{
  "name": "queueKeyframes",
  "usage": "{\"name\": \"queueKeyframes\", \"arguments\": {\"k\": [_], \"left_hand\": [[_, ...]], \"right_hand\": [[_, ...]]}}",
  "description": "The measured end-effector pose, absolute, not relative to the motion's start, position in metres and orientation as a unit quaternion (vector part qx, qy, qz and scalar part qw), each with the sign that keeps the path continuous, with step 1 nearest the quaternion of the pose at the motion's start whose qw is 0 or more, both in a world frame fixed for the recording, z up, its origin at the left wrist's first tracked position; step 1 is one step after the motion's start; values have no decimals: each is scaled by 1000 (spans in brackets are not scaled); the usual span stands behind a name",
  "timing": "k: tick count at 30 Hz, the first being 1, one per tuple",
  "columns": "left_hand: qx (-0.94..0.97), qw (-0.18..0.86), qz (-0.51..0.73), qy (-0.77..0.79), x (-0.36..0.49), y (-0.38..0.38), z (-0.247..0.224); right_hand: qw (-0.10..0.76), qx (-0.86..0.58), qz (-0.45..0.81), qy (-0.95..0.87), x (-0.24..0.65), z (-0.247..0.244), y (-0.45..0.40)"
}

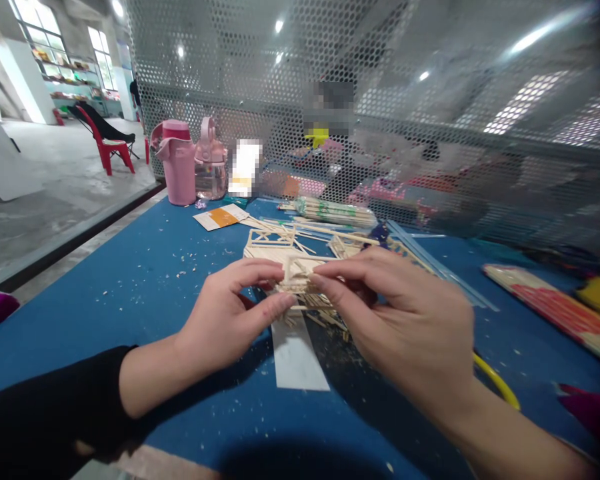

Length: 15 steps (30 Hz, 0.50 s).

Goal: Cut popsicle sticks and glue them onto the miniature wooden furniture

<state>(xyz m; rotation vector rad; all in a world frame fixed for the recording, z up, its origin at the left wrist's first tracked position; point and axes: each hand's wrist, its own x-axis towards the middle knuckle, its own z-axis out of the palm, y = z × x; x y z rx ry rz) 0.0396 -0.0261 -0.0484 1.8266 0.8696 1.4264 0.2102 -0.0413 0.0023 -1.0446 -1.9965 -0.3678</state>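
Between both hands, above the blue table [145,280], is a small frame of pale wooden sticks [296,272]. My left hand [230,303] grips its left side between thumb and fingers. From the right, my right hand [405,307] pinches at the frame with thumb and forefinger; whether a separate small piece is between those fingertips is too small to tell. Below the hands lies a white paper strip [300,357], with short stick offcuts [325,321] beside it. Just behind stands another stick frame [273,239].
A pink flask [179,167], a clear pink bottle [211,167] and an orange-white card [221,217] are at the back left. Bundled sticks [335,212] lie along the mesh panel [260,67]. On the right are a red-and-cream packet [545,300] and a yellow curved object [497,383].
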Motion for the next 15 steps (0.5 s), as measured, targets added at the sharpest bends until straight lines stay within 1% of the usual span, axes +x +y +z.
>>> {"name": "queueKeyframes", "arguments": {"k": [15], "left_hand": [[704,316,541,334,39,-27,-47]], "right_hand": [[399,-460,-103,-787,208,4,-44]]}}
